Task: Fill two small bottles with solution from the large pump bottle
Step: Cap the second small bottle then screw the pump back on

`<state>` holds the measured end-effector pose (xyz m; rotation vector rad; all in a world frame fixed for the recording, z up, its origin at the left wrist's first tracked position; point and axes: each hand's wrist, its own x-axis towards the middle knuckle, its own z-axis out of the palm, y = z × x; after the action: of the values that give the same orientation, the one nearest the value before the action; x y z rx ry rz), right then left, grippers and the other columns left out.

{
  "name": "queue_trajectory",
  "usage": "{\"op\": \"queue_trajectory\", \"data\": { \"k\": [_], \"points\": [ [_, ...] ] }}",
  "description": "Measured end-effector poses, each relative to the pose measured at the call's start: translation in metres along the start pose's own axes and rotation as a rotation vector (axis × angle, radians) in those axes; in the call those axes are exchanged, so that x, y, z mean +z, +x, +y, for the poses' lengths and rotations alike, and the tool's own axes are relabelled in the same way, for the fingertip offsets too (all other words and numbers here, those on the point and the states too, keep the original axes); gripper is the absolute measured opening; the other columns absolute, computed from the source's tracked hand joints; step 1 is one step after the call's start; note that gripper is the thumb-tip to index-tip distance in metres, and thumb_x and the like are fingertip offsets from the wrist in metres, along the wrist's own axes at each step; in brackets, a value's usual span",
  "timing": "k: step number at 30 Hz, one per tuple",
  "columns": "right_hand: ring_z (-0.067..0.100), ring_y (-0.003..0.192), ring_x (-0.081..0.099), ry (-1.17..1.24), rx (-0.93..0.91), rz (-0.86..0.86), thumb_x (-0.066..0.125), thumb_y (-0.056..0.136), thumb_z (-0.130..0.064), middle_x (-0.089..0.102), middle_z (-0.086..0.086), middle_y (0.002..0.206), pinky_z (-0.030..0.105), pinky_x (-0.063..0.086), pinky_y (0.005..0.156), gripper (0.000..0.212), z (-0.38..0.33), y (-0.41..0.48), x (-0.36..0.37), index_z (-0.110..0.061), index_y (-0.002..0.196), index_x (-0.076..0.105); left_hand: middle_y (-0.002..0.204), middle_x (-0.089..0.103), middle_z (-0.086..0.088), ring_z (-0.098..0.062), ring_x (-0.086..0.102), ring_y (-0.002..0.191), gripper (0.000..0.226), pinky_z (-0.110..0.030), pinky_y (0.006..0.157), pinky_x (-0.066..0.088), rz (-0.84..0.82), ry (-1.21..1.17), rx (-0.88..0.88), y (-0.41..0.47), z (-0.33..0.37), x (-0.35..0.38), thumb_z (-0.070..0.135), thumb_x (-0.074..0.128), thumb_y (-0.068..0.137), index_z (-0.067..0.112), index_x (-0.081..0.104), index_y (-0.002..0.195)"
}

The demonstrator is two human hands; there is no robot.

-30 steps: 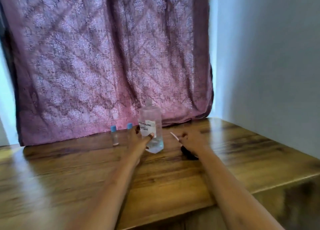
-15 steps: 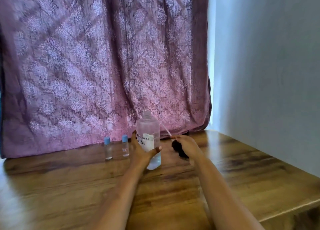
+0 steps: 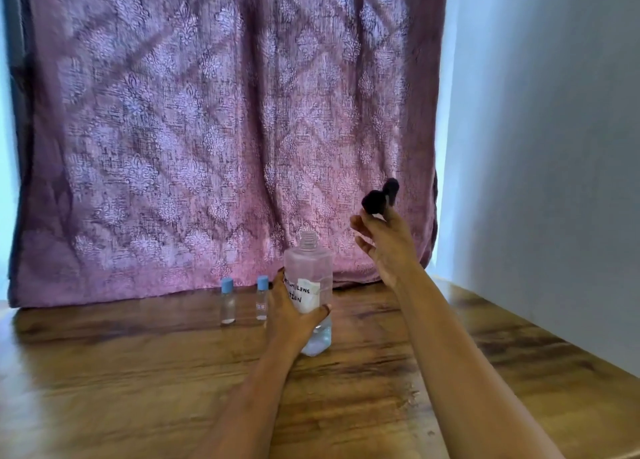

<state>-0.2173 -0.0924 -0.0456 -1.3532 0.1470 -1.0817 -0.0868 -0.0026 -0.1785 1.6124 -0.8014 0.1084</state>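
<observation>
1. L hand (image 3: 291, 316): fingers and thumb wrapped round the lower body of the large clear plastic bottle (image 3: 308, 268), thumb across the front just below the white handwritten label (image 3: 306, 296). Grip closed on the btl.
2. Large btl: upright on the brown wood-grain table (image 3: 138, 372), toward the rear edge, approx. mid-width. Threaded neck uncapped. A little clear liquid shows at the base.
3. R hand (image 3: 384, 247): raised off the table, to the right of and above the btl neck, apart from it. Fingertips pinch the black plastic pump head (image 3: 379, 199), which sits on top of them; the two lower fingers are loosely curled and separated, holding nothing. Pump head is blurred, so detail cannot be told.
4. Two small clear bottles w/ blue caps (image 3: 227, 302) (image 3: 261, 299): upright, side by side, near the rear edge, just left of the L hand. The right-hand one is close beside the L hand; contact cannot be told. Both caps on.
5. Behind the rear edge: purple patterned curtain (image 3: 207, 129). Along the right edge: plain pale wall (image 3: 554, 147).
</observation>
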Motion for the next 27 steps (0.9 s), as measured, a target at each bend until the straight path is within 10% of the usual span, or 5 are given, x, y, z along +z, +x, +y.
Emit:
{"op": "queue_trajectory", "data": {
  "k": [10, 17, 27],
  "points": [
    [-0.001, 0.047, 0.047, -0.129, -0.415, 0.227, 0.044, 0.098, -0.024, 0.05, -0.003, 0.063, 0.015, 0.038, 0.045, 0.021, -0.025, 0.018, 0.032, -0.006, 0.106, 0.052, 0.132, 0.049, 0.0, -0.021, 0.052, 0.117, 0.113, -0.045, 0.091, 0.051, 0.011, -0.028, 0.04, -0.001, -0.001, -0.006, 0.058, 0.078, 0.043, 0.029, 0.024, 0.139],
    [0.024, 0.059, 0.05, -0.344, -0.561, 0.341, 0.039, 0.099, -0.033, 0.051, 0.001, 0.066, 0.043, 0.046, 0.054, 0.012, -0.053, 0.036, 0.046, -0.023, 0.099, 0.046, 0.128, 0.051, -0.001, -0.021, 0.053, 0.114, 0.108, -0.043, 0.09, 0.051, 0.031, -0.029, 0.063, 0.003, -0.006, -0.004, 0.045, 0.086, 0.048, 0.023, 0.029, 0.138],
    [0.013, 0.053, 0.046, -0.626, -0.503, 0.321, 0.038, 0.098, -0.038, 0.048, -0.005, 0.065, 0.03, 0.031, 0.049, 0.031, -0.042, 0.05, 0.048, -0.009, 0.099, 0.051, 0.129, 0.052, -0.002, -0.023, 0.053, 0.114, 0.108, -0.043, 0.089, 0.05, 0.061, -0.013, 0.069, 0.001, -0.006, -0.006, 0.037, 0.089, 0.052, 0.019, 0.028, 0.139]
  ]
}}
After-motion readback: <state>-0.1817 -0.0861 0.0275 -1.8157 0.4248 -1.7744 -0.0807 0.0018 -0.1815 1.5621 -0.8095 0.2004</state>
